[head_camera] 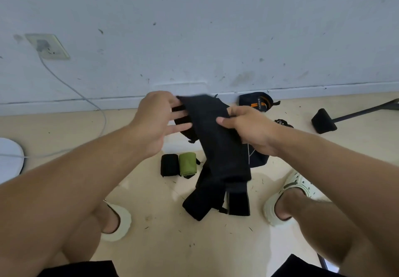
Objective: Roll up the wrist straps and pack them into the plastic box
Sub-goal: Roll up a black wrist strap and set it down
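Hanging long, black and unrolled, wrist strap [218, 147] in right hand [252, 129].

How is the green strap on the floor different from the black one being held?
The green strap is rolled up tight; the black strap hangs long and unrolled. The green strap lies on the floor untouched; the black strap is gripped by the right hand, left hand at its top. Both look like cloth.

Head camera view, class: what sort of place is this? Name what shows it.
Probably the floor of a room indoors, by a wall: a scuffed white wall, a wall socket with a white cable plugged in, and a beige floor.
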The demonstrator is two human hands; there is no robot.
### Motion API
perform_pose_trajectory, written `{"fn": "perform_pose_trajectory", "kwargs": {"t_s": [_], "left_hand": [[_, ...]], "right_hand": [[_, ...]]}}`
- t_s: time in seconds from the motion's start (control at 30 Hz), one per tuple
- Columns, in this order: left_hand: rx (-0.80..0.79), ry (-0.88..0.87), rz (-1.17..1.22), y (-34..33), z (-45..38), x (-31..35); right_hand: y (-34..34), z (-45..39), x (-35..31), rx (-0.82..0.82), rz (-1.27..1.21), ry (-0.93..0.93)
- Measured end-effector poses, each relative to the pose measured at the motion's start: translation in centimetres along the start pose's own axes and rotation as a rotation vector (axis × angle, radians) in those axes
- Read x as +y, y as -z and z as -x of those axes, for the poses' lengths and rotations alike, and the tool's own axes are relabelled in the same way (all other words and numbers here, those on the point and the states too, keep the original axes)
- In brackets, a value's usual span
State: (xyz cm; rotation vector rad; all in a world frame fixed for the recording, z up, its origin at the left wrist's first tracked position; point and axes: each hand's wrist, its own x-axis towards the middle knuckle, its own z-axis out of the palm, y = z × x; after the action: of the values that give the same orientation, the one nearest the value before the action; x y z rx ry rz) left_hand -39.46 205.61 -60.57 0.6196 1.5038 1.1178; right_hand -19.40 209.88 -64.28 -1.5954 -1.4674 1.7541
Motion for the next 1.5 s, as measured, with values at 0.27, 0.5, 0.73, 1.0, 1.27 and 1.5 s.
{"fn": "perform_pose_trajectory", "kwargs": {"t_s": [0.27, 0.5, 0.73, 1.0, 1.27, 1.5], "left_hand": [[-0.422, -0.877, -1.246, 1.5, -0.9, -3.1], [-0.420, -0.912, -0.796, 0.5, 0.5, -3.5], [-0.189, -0.368, -0.449, -0.1, 0.1, -2.1], [-0.238, -0.247, -0.510, -0.1, -0.4, -2.7], [-0.260, -0.135, -0.341, -0.3, -0.4, -2.7], [-0.231, -0.203, -0.356, -0.5, -0.5, -3.0]], "right_hand": [[0.4, 0.1, -1.1, 0.009, -0.414, -0.295], [-0.2, -0.4, -0.4, -0.136, -0.370, -0.236], [-0.2, -0.1, -0.3, 0.049, 0.105, -0.020], [0.2, 0.7, -2.1, 0.065, -0.281, 0.104], [-0.2, 0.6, -1.4, 0.206, -0.238, 0.229], [0.0, 0.8, -1.3, -0.022, -0.269, 0.057]]}}
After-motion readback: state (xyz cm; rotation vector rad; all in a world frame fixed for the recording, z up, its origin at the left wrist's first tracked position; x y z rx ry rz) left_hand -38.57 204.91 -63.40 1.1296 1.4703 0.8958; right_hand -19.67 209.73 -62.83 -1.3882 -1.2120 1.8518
